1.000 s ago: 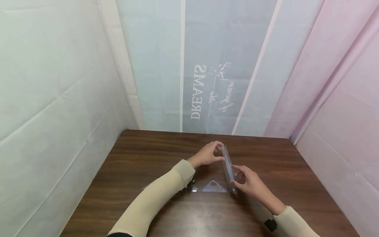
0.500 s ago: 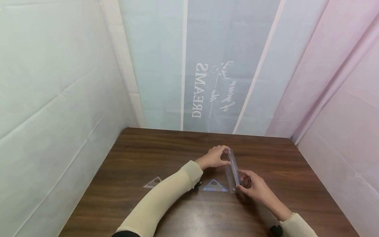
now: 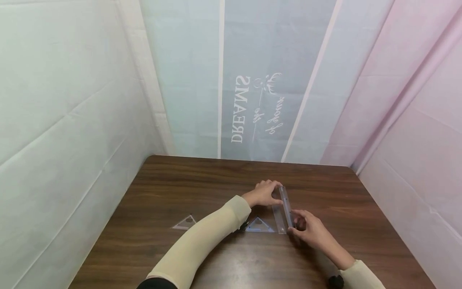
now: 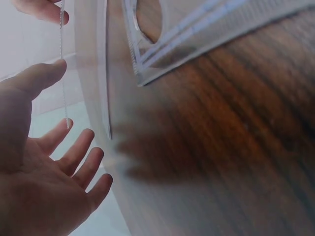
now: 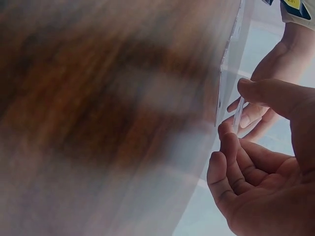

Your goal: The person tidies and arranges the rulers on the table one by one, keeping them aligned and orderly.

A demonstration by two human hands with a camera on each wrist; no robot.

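Note:
Both hands hold a clear ruler (image 3: 286, 204), close over the table. At its far end, the thumb and forefinger of my left hand (image 3: 264, 193) grip it; the other fingers are spread in the left wrist view. My right hand (image 3: 312, 232) pinches the near end between thumb and forefinger. Seen from the left wrist, the held ruler appears edge-on as a thin line. Just left of it, a second clear ruler (image 3: 279, 220) lies flat on the table. A triangular set square (image 3: 259, 226) with bluish markings and a round hole lies beside that ruler.
Another clear set square (image 3: 185, 222) lies farther left, partly behind the left sleeve (image 3: 202, 235). The dark wood table (image 3: 162, 180) has fabric hangings (image 3: 191, 80) behind it and at both sides.
Both hands have carried the held ruler to the right and a little nearer. The lying ruler now shows apart from it, and the left set square has come out from behind the sleeve.

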